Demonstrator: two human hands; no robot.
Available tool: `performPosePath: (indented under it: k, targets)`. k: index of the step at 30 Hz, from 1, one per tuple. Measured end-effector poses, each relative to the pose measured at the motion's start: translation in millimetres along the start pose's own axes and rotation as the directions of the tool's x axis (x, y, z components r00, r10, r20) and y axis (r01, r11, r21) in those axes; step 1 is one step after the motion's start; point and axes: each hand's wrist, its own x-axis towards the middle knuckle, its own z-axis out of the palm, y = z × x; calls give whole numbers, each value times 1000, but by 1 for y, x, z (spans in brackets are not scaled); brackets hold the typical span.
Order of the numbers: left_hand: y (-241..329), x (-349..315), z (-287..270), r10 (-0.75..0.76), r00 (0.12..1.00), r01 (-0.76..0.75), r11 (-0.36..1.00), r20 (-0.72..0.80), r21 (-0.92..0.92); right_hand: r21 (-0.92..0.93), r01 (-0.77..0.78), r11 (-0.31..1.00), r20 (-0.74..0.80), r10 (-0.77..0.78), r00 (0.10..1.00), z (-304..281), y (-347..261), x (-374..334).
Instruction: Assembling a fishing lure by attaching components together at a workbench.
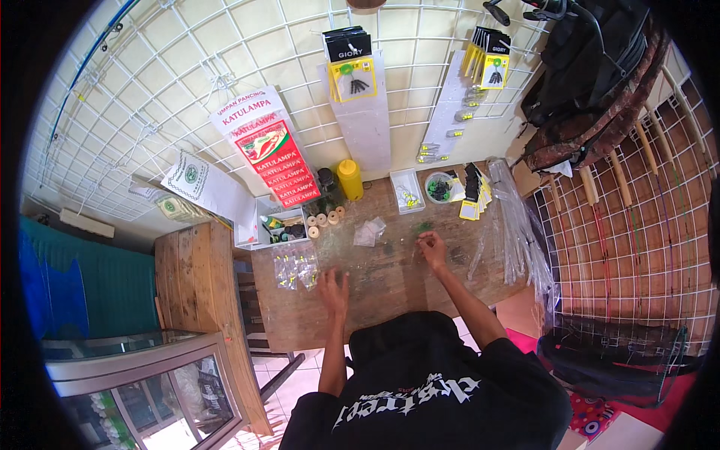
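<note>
- Left hand [332, 291] is lying open and empty, packets [287, 267] at its ten o'clock.
- Right hand [431, 250] is curling; grasp, we cannot tell.
- We are likely doing fine handling; next needing precision.

The brown wooden table [379, 281] is crowded along its far edge: a white box [281, 244] of odds and ends at the left corner, then pale spools [322, 220], a dark jar [325, 181], a yellow bottle [349, 182], a white tray [403, 178], a round tub [428, 187] and black-and-yellow cards [470, 208]. Long clear sleeves [517, 225] run down the right edge. Packets with yellow bits [286, 271] lie near the left edge; I spot plainer packets [368, 232] mid-table.
</note>
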Motion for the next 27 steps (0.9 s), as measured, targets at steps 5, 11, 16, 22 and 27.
performPosePath:
  k: [5, 11, 16, 22, 27]
  targets:
    - [22, -8, 17, 111, 982, -93, 988, 155, -123, -103, 262, 960, -63, -269, 961, -16, 0, 62]
    - [41, 8, 31, 95, 974, -65, 988, 207, -143, -238, 470, 850, 253, -412, 875, 16, -46, 53]
    - [51, 21, 28, 88, 964, -47, 985, 252, -165, -374, 700, 608, 607, -410, 681, 51, -67, 30]
    - [54, 11, 18, 45, 955, 31, 968, 294, -249, -607, 728, 318, 607, -406, 683, 96, -65, 29]
    - [55, -6, 1, 44, 937, 67, 950, 346, -305, -698, 681, 221, 617, -299, 728, 112, -54, 36]
